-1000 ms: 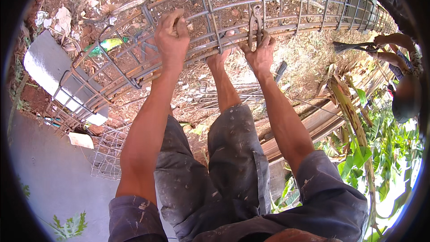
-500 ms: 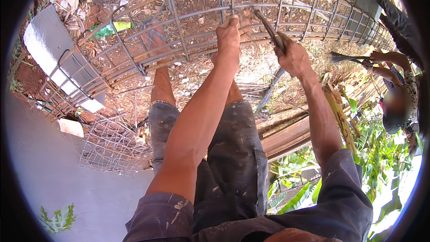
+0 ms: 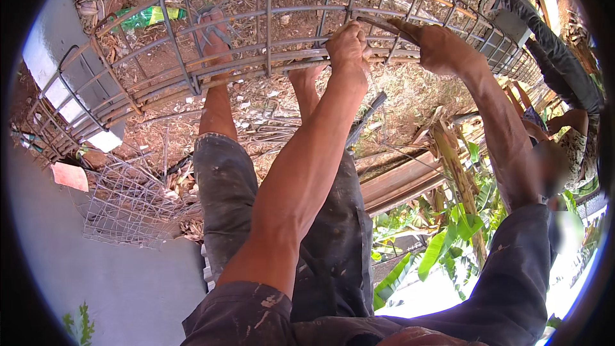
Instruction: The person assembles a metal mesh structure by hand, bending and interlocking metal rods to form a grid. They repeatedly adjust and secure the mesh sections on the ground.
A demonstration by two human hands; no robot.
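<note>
A long cage of steel reinforcing bars (image 3: 288, 9) with square stirrups curves across the top of the view. My left hand (image 3: 349, 45) is closed around a steel stirrup (image 3: 352, 0) at the cage's near side; its fingertips are partly hidden. To its right, my right hand (image 3: 445, 48) grips the handles of metal pincers (image 3: 391, 27). The pincers lie nearly level, their head reaching the bars just above my left fist. Whether the jaws hold any wire is too small to tell.
A grey block (image 3: 83, 77) stands under the cage's left end, near a wire mesh (image 3: 131, 202). A dark bundle of thin strands (image 3: 368, 115) lies beyond my knee. Timber planks (image 3: 403, 182) and leafy plants (image 3: 448, 243) are at right. Another person (image 3: 573, 144) is at the far right.
My right hand has moved up and right, turning the pincers from steep to nearly level. The view has shifted, and my left hand stays closed at the stirrup. My right arm now partly covers the other person.
</note>
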